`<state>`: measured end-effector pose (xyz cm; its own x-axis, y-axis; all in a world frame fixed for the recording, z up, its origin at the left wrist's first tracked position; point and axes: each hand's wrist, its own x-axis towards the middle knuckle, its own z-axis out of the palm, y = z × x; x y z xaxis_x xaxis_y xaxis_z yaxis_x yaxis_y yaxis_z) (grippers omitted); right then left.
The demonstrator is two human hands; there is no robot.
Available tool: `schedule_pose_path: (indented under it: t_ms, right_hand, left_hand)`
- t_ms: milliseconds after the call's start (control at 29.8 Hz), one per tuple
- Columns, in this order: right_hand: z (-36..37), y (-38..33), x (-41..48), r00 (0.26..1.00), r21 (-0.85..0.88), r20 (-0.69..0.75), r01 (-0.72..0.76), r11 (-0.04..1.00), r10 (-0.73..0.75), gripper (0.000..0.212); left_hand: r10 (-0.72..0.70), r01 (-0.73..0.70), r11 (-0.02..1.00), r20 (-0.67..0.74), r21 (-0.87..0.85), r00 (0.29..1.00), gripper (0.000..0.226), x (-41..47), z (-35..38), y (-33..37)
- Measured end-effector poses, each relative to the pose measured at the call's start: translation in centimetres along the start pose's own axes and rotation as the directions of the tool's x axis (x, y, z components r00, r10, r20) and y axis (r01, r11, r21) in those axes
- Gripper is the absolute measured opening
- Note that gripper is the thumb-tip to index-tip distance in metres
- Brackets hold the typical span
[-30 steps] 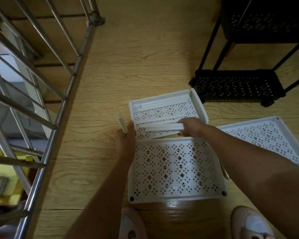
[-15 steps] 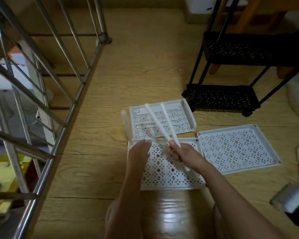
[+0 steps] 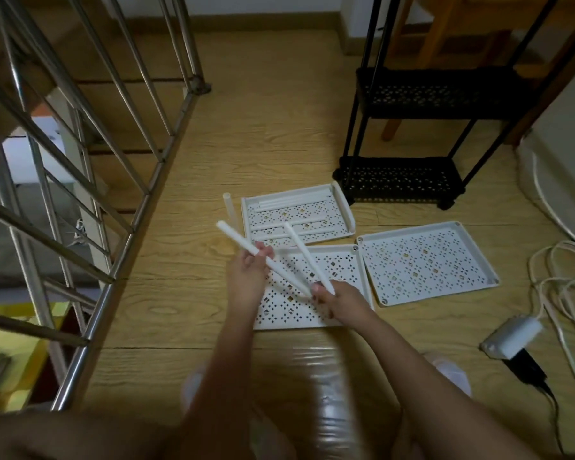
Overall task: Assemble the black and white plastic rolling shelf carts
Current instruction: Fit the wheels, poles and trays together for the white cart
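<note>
Three white perforated shelf trays lie on the wooden floor: a near tray (image 3: 312, 313) under my hands, a far tray (image 3: 342, 210) holding several loose white tubes, and a right tray (image 3: 425, 263). One white tube (image 3: 228, 207) stands upright at the near tray's far left corner. My left hand (image 3: 248, 270) grips a slanted white tube (image 3: 233, 235). My right hand (image 3: 336, 298) holds a second white tube (image 3: 301, 250) by its lower end. The two tubes' lower ends meet near my right fingers. The black cart (image 3: 399, 177) stands at the back right.
A steel stair railing (image 3: 113, 180) runs along the left, with steps dropping behind it. White cables (image 3: 565, 280) and a grey-white power block (image 3: 512, 333) lie at the right. Wooden chair legs (image 3: 392, 127) stand behind the black cart. My foot (image 3: 452, 373) shows below my arms.
My left hand left the tray's edge and took one of the two tubes my right hand was holding. The tubes now spread apart, lifted above the near tray.
</note>
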<state>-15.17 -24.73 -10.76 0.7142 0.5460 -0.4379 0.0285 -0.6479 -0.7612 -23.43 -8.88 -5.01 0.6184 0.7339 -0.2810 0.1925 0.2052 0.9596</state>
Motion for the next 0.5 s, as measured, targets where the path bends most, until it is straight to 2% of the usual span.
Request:
schedule_pose_path:
  t_ms: [67, 134, 235, 302, 370, 504]
  right_hand:
    - [0.5, 2.9, 0.2, 0.985, -0.117, -0.144, -0.112, 0.987, 0.095, 0.031]
    - [1.2, 5.7, 0.0, 0.977, -0.290, -0.186, -0.157, 0.944, 0.106, 0.031]
    - [2.2, 8.5, -1.2, 0.979, -0.446, -0.196, -0.134, 0.885, 0.049, 0.037]
    - [2.1, 9.6, -1.8, 0.984, -0.504, -0.178, -0.071, 0.861, -0.023, 0.039]
    - [1.7, 9.9, -1.7, 0.985, -0.526, -0.161, -0.031, 0.850, -0.063, 0.034]
    - [1.2, 9.0, -0.9, 0.983, -0.549, -0.159, -0.010, 0.836, -0.093, 0.030]
  left_hand:
    - [0.062, -0.060, 0.998, -0.125, 0.020, 0.990, 0.009, 0.2, -1.8, -0.3]
    - [0.104, -0.104, 0.995, -0.268, 0.013, 0.958, 0.007, 0.2, -3.0, -0.6]
    - [-0.009, -0.052, 0.992, -0.475, -0.114, 0.880, 0.014, 0.2, -3.9, -1.4]
    - [-0.116, -0.031, 0.966, -0.539, -0.255, 0.834, 0.023, 0.3, -4.5, -2.0]
    - [-0.159, -0.026, 0.954, -0.580, -0.298, 0.799, 0.032, 0.2, -5.0, -2.8]
    - [-0.124, -0.117, 0.920, -0.561, -0.374, 0.819, 0.035, -0.2, -5.3, -3.9]
